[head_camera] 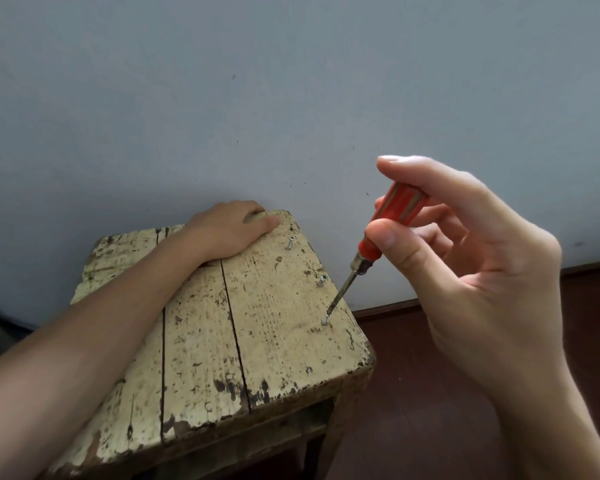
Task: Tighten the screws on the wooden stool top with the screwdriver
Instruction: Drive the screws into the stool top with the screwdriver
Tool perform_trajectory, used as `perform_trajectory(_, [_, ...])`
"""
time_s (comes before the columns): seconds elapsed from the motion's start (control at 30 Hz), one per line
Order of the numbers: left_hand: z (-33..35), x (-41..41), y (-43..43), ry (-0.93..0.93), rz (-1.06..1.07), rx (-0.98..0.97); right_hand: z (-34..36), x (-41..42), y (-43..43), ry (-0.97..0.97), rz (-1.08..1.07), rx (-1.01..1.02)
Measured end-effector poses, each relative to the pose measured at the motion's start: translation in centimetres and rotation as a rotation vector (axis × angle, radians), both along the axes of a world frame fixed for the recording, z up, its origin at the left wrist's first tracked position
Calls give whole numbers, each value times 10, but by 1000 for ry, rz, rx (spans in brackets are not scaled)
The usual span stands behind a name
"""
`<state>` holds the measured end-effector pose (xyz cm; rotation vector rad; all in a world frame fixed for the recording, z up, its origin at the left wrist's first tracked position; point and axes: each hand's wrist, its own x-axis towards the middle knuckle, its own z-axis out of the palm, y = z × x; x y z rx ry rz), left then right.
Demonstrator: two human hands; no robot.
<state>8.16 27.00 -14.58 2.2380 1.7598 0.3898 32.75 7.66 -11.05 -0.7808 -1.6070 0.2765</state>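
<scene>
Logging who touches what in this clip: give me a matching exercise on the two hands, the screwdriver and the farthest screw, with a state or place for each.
1 left hand
2 right hand
3 screwdriver
4 farthest screw

a tip set on the nearest screw
b stands proud, untouched
c holds the far edge of the stool top
d pinches the red handle

Pairs: 1-c, 2-d, 3-a, 4-b
</scene>
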Motion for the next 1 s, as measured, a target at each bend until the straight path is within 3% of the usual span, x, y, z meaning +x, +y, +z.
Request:
perform_trajectory(0.3, [-4, -3, 5, 2, -14, 0, 27, 18, 0, -233, 199, -136])
perform_trajectory(0.77, [-10, -3, 11, 1, 16, 50, 38, 17, 12, -333, 30, -39])
perform_trajectory(1.0, [-9, -3, 10, -24, 14, 53, 53, 18, 10, -423, 164, -186])
